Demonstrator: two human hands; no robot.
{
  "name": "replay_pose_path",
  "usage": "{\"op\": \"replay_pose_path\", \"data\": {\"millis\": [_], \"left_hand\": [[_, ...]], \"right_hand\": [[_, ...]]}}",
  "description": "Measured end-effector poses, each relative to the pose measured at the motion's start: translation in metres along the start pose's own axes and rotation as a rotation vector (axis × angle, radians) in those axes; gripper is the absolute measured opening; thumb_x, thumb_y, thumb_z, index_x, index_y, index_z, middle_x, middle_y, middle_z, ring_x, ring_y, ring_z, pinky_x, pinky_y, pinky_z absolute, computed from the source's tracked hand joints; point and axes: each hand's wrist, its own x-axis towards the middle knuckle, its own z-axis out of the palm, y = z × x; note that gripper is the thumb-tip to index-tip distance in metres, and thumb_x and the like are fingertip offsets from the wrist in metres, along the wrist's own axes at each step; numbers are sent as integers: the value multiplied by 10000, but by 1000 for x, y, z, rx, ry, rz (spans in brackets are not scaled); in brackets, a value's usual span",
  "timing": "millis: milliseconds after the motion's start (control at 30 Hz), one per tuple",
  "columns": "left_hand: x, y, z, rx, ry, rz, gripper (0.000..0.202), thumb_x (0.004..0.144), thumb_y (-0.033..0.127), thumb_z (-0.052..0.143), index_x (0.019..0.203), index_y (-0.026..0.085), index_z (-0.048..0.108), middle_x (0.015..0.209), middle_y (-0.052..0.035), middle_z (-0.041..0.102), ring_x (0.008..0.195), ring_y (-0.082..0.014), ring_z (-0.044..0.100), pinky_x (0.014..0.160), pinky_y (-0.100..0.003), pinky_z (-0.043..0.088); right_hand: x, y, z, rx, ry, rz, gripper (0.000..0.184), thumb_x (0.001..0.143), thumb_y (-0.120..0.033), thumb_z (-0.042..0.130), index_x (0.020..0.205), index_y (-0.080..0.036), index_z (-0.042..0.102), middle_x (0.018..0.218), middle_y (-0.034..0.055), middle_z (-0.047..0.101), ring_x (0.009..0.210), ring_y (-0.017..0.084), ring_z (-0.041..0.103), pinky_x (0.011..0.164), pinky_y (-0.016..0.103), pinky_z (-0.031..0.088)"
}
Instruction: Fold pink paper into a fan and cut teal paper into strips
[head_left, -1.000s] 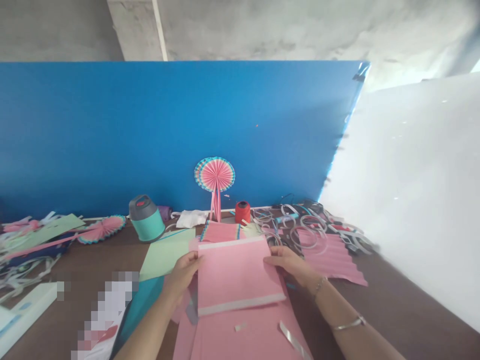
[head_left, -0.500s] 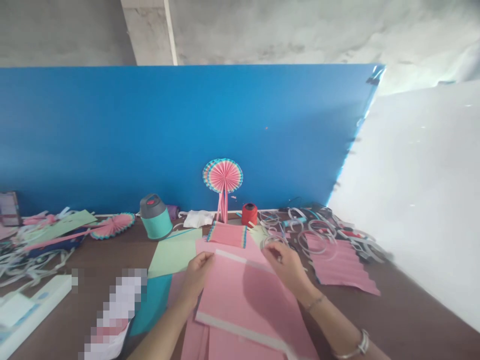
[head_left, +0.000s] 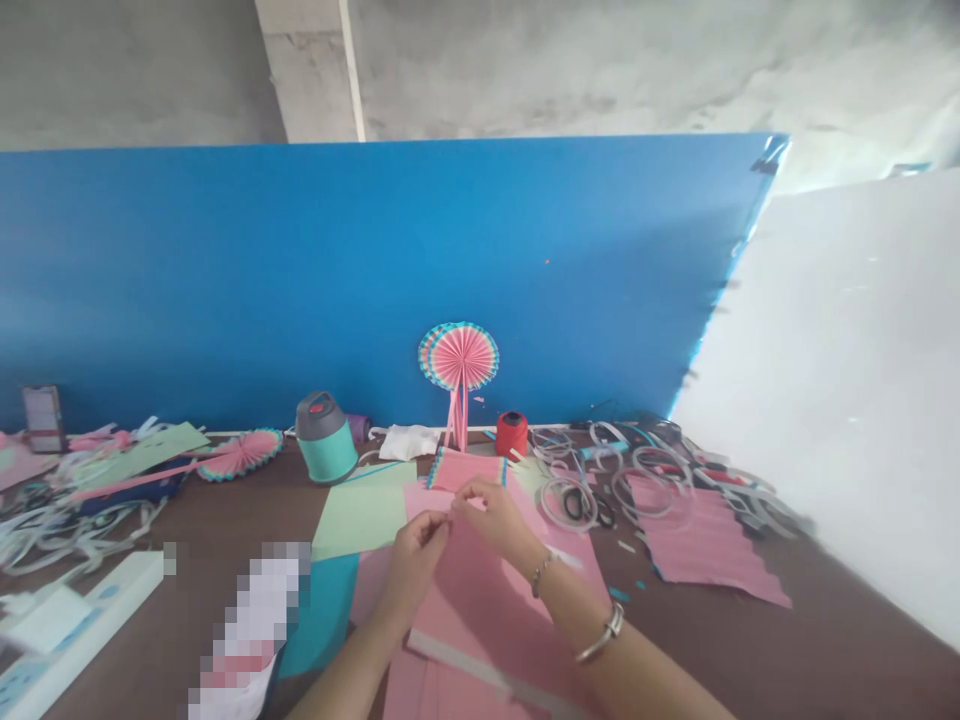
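A pink paper sheet (head_left: 480,610) with white tape strips along its edges lies in front of me on the brown table (head_left: 750,640). My left hand (head_left: 415,560) pinches the sheet's far left corner. My right hand (head_left: 495,520) has its fingers pinched together at the same far edge, close to my left hand. More pink sheets lie underneath. A pleated pink piece with blue trim (head_left: 466,468) sits just beyond my hands.
A pink paper fan on a stick (head_left: 458,358) stands against the blue board (head_left: 375,280). A teal flask (head_left: 325,438), a red thread spool (head_left: 511,434), loose tape rings and scissors (head_left: 592,505), a pleated pink sheet (head_left: 705,545), green and teal sheets (head_left: 360,515) and paper scraps lie around.
My right hand moved left along the sheet's far edge to meet my left hand. The sheet turned slightly. The view shifted a little.
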Motion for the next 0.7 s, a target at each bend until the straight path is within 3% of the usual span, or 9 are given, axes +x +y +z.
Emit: {"op": "replay_pose_path", "data": {"millis": [100,233,333,500,700], "left_hand": [[0,0,0,5,12,14,250,689,405,547,702,162,608,651,3,583,655,-157,515,619,-248,392],[-2,0,0,-20,69,-7,255,714,415,548,692,168,604,651,8,592,657,-157,525,624,-246,402],[-2,0,-1,-26,97,-3,234,720,399,550,678,172,592,643,12,581,650,-151,520,619,-241,402],[1,-4,-3,-2,81,56,206,736,369,541,733,169,591,701,-13,602,697,-167,538,648,-256,416],[1,-6,-3,121,70,151,184,779,325,474,747,175,576,713,-18,604,697,-165,545,646,-255,415]], "right_hand": [[-1,5,3,14,53,-49,148,781,-172,464,711,-170,595,780,37,635,771,164,556,721,289,400],[-8,5,1,-200,208,-290,129,822,-177,464,795,-171,590,839,60,618,827,191,519,755,320,359],[-14,2,2,-314,174,-381,128,833,-158,482,760,-176,586,791,49,606,786,183,502,726,306,339],[-20,-4,8,-393,141,-391,133,844,-141,487,791,-176,604,846,55,612,814,186,489,728,308,321],[-20,-7,10,-428,97,-307,144,832,-109,504,767,-177,614,799,35,637,776,174,511,708,310,300]]}}
